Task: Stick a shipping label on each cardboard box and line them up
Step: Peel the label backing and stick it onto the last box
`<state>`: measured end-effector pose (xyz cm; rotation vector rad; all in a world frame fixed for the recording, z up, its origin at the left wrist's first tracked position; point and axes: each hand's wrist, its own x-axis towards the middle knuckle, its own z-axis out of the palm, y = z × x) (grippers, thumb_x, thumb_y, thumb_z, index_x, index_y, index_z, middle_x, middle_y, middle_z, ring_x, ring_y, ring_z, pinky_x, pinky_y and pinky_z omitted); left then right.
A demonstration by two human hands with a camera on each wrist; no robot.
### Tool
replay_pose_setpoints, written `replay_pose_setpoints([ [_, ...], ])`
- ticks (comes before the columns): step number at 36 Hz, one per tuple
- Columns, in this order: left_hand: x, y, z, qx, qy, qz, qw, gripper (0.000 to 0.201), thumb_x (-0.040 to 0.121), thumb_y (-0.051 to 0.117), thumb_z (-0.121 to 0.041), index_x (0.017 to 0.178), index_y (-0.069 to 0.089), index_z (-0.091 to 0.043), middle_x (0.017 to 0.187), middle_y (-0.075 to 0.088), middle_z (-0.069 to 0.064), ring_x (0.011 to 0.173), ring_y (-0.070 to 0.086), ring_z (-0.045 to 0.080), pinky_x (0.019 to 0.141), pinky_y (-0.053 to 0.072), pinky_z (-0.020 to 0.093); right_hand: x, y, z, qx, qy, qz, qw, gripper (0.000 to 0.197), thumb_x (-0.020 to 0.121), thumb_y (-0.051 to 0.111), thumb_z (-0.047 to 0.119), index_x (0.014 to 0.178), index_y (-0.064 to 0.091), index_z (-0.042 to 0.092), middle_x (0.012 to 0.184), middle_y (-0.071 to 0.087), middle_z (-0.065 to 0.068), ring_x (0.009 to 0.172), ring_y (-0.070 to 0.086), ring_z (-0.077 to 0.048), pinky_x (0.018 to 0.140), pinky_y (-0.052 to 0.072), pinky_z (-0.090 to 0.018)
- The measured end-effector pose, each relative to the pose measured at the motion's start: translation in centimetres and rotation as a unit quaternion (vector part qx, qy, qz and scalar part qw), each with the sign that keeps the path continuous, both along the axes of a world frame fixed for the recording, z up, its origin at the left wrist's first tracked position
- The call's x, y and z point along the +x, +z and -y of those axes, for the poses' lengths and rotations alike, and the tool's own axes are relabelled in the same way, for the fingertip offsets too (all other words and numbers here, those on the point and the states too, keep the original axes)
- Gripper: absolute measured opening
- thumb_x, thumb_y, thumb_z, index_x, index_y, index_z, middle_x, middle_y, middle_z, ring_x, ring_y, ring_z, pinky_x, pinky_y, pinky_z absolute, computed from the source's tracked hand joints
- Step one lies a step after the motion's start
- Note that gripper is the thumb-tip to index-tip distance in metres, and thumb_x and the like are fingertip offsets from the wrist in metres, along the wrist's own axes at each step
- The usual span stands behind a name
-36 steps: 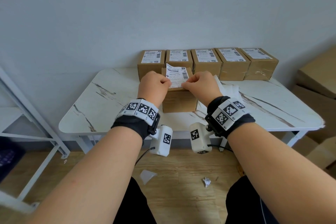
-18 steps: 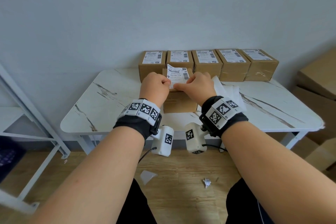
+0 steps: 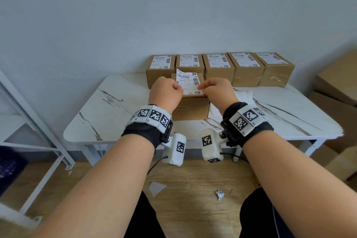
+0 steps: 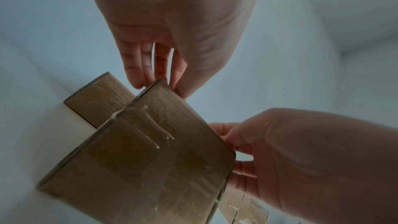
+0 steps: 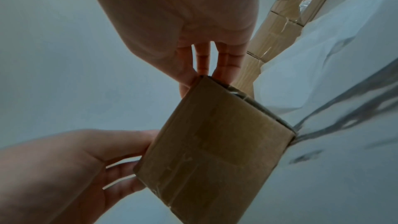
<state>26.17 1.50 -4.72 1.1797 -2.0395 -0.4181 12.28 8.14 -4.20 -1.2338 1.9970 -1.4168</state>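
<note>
Since the earlier frame the shipping label (image 3: pixel 187 82) has dropped toward the cardboard box (image 3: pixel 190 107) top, near edge down, far edge lifted, its sides pinched by left hand (image 3: pixel 165 92) and right hand (image 3: pixel 218 92) equally near.

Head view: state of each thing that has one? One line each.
shipping label: near edge down on the front box, far edge still lifted.
front box: taped shut, on the table, apart from the row.
row of five boxes: labelled, lined up at the wall.
left hand: pinches the label's left edge.
right hand: pinches the label's right edge.
</note>
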Motion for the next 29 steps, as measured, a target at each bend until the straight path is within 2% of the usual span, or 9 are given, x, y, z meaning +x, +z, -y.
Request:
replay_pose_setpoints([
  [4,-0.3,0.2,-0.1,-0.050,-0.019,0.070,0.996,0.026,0.092,0.052,-0.013,0.099,0.075,-0.023,0.112,0.064,-0.001,0.110,0.048,0.023,0.090,0.045,0.034,0.0,0.0,0.3,0.004,0.013,-0.027,1.000,0.033,0.084,0.045,-0.004,0.084,0.073,0.013,0.119,0.065,-0.009,0.074,0.052,-0.011,0.061,0.041,-0.018],
  [6,-0.6,0.4,0.0,-0.042,-0.033,0.108,0.993,0.033,0.093,0.047,-0.013,0.106,0.073,-0.027,0.121,0.063,-0.003,0.115,0.044,0.023,0.098,0.040,0.039,0.0,-0.1,0.6,0.002,0.012,-0.028,1.000,0.031,0.085,0.046,-0.002,0.085,0.073,0.013,0.117,0.066,-0.009,0.066,0.047,-0.005,0.056,0.037,-0.017],
  [9,-0.6,0.7,0.4,-0.008,-0.035,0.151,0.988,0.038,0.093,0.042,-0.017,0.114,0.068,-0.034,0.128,0.060,-0.007,0.120,0.039,0.023,0.099,0.034,0.042,-0.1,-0.3,1.0,-0.004,0.008,-0.026,1.000,0.030,0.085,0.048,0.001,0.087,0.075,0.013,0.113,0.067,-0.011,0.066,0.047,-0.006,0.055,0.036,-0.016],
  [12,-0.5,0.7,0.9,0.030,-0.041,0.161,0.986,0.037,0.094,0.040,-0.024,0.118,0.064,-0.038,0.132,0.057,-0.009,0.126,0.035,0.021,0.100,0.027,0.042,-0.3,-0.4,1.3,-0.007,0.011,-0.016,1.000,0.029,0.086,0.050,0.004,0.089,0.076,0.014,0.111,0.067,-0.008,0.079,0.054,-0.013,0.062,0.039,-0.017],
  [17,-0.5,0.4,2.6,0.118,-0.062,0.154,0.979,0.042,0.084,0.045,-0.039,0.125,0.056,-0.045,0.142,0.046,-0.016,0.135,0.029,0.018,0.109,0.022,0.041,-0.9,-0.3,2.2,0.001,0.025,-0.006,1.000,0.029,0.088,0.051,0.006,0.098,0.076,0.014,0.088,0.065,0.003,0.064,0.049,-0.003,0.049,0.035,-0.009],
  [21,-0.5,0.9,3.3,0.188,-0.124,0.123,0.966,0.058,0.073,0.045,-0.046,0.130,0.054,-0.041,0.149,0.037,-0.013,0.139,0.030,0.019,0.115,0.025,0.042,-1.1,-0.3,3.1,0.011,0.025,-0.002,1.000,0.030,0.086,0.051,0.008,0.100,0.077,0.014,0.081,0.064,0.008,0.064,0.050,-0.003,0.054,0.036,-0.015],
  [24,-0.5,1.3,3.8,0.187,-0.152,0.131,0.962,0.054,0.079,0.047,-0.040,0.132,0.054,-0.031,0.141,0.044,-0.006,0.132,0.037,0.020,0.112,0.031,0.040,-1.3,-0.3,3.9,0.021,0.030,-0.005,0.999,0.029,0.089,0.051,0.010,0.102,0.076,0.016,0.086,0.065,0.006,0.068,0.053,-0.005,0.056,0.039,-0.016],
  [27,-0.7,1.3,4.7,0.177,-0.149,0.123,0.965,0.039,0.086,0.054,-0.029,0.124,0.060,-0.031,0.130,0.048,-0.002,0.123,0.044,0.018,0.104,0.038,0.038,-1.4,-0.2,4.6,0.031,0.038,-0.015,0.999,0.028,0.090,0.050,0.012,0.099,0.076,0.019,0.089,0.066,0.006,0.071,0.055,-0.006,0.059,0.043,-0.017],
  [29,-0.9,1.1,5.3,0.149,-0.141,0.134,0.969,0.029,0.091,0.055,-0.032,0.118,0.063,-0.031,0.117,0.047,-0.001,0.113,0.049,0.021,0.096,0.043,0.036,-1.5,-0.2,5.0,0.037,0.039,-0.025,0.998,0.028,0.090,0.050,0.011,0.096,0.075,0.022,0.090,0.066,0.006,0.068,0.056,-0.007,0.056,0.042,-0.016],
])
